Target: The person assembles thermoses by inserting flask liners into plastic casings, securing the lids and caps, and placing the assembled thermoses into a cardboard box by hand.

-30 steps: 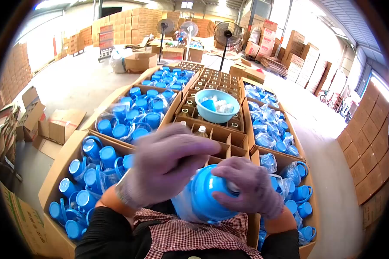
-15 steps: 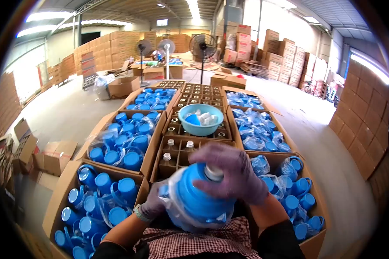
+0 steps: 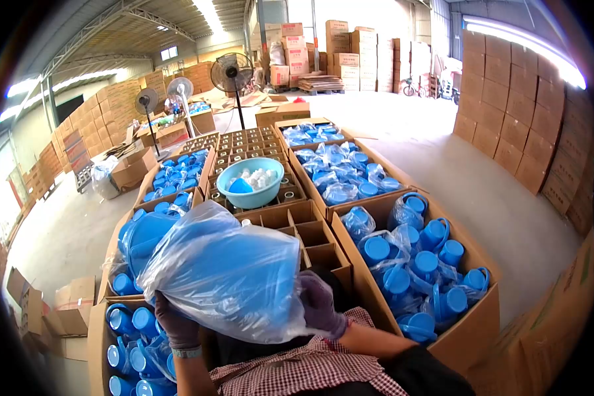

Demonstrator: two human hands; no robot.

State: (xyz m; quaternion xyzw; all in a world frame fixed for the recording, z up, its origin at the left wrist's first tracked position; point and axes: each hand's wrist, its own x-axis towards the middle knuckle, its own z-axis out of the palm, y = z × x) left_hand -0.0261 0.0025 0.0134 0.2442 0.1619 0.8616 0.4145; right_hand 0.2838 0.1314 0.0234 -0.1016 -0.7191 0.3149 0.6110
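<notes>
A large blue thermos flask [image 3: 224,267] in a clear plastic bag lies tilted on its side in front of me, top end to the left. A blue handle shows at that end. My left hand [image 3: 177,325] is closed on the bagged flask from below, its fingers partly hidden. My right hand [image 3: 320,305] grips the base end at the right, where the bag gathers. Both hands wear purplish gloves. Behind the flask stands a divided carton [image 3: 320,234]; most of its visible cells hold nothing, and one bottle neck [image 3: 246,223] peeks over the bag.
A light-blue basin [image 3: 257,196] with white pieces and a blue cup sits on a carton of bottles. Open cartons of blue lidded jugs [image 3: 426,264] flank me on both sides. Farther off are standing fans [image 3: 231,71] and stacked boxes [image 3: 508,99].
The flask has gone from upright, with its silver neck showing, to tilted leftward. My right hand has moved from its neck to its base end. My view has turned right.
</notes>
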